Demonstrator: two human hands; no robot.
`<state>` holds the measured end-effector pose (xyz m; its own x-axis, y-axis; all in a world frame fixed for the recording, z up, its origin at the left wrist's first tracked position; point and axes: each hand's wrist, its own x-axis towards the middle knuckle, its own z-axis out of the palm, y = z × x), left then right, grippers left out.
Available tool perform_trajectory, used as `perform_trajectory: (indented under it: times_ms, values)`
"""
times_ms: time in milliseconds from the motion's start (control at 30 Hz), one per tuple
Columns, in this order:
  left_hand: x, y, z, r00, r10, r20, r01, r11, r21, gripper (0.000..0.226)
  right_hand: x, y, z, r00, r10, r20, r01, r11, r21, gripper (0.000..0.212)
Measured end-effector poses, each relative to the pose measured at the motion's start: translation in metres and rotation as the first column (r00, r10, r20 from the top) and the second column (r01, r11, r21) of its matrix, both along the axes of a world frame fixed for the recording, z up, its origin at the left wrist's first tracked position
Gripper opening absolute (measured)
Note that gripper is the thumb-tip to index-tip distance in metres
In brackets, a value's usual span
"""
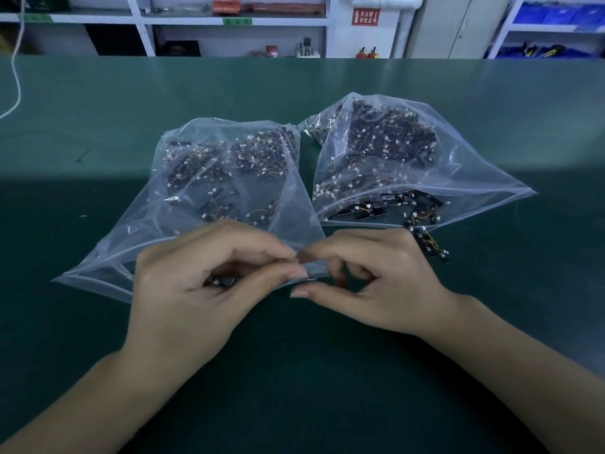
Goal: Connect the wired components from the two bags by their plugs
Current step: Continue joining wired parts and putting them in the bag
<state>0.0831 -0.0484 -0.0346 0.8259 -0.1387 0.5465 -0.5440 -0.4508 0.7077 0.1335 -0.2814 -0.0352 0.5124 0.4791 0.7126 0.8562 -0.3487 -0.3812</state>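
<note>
Two clear plastic bags lie on the green table, each full of small black wired components with white plugs. The left bag [183, 224] opens towards me, and its mouth lies under my hands. The right bag [458, 172] has several components [429, 245] spilling from its mouth. My left hand [196, 290] curls round a black wired component [218, 283] in its palm, with thumb and forefinger pinched together. My right hand [383, 283] meets it fingertip to fingertip, pinching something tiny that the fingers hide.
The green table [327, 371] stretches wide on every side of the bags. A white cord [16, 83] hangs at the far left. Shelves [229, 24] with boxes and tools stand behind the table's far edge.
</note>
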Motion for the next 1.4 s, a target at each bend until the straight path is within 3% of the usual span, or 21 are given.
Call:
perform_trajectory:
  times_ms: [67, 167, 333, 500, 633, 767, 967, 1400]
  values:
    - [-0.003, -0.008, 0.009, 0.997, -0.023, 0.078, 0.026, 0.999, -0.044, 0.022, 0.000, 0.000, -0.001, 1.000, 0.001, 0.004, -0.001, 1.000, 0.011, 0.022]
    - [-0.005, -0.013, 0.012, 0.965, -0.004, 0.263, -0.003, 1.000, 0.026, 0.016, -0.001, 0.000, -0.001, 1.000, -0.021, 0.000, 0.021, 0.999, 0.048, 0.015]
    - [-0.002, -0.012, 0.011, 0.985, -0.024, 0.173, 0.033, 0.998, -0.052, 0.036, -0.006, 0.004, 0.003, 0.992, 0.059, -0.114, -0.037, 0.982, 0.188, 0.013]
    - [-0.001, -0.012, 0.005, 0.986, -0.022, 0.162, 0.040, 0.993, -0.113, 0.032, -0.012, 0.008, 0.005, 0.979, 0.120, -0.163, -0.080, 0.969, 0.232, 0.018]
    - [0.001, -0.011, 0.004, 0.986, -0.031, 0.161, 0.051, 0.992, -0.119, 0.034, -0.010, 0.009, 0.005, 0.980, 0.071, -0.186, -0.016, 0.959, 0.285, 0.009]
    - [0.002, -0.009, 0.004, 0.988, -0.012, 0.156, 0.027, 0.995, -0.093, 0.034, -0.009, 0.009, 0.004, 0.978, 0.069, -0.197, -0.008, 0.956, 0.294, 0.007]
    - [0.002, -0.008, 0.011, 0.967, 0.060, 0.247, -0.059, 0.998, -0.013, 0.008, -0.010, 0.010, 0.005, 0.973, 0.111, -0.204, -0.049, 0.957, 0.287, 0.010]
    - [0.001, -0.005, 0.015, 0.952, 0.005, 0.305, -0.028, 0.997, 0.071, 0.008, -0.010, 0.009, 0.004, 0.965, 0.113, -0.237, -0.052, 0.967, 0.249, 0.011]
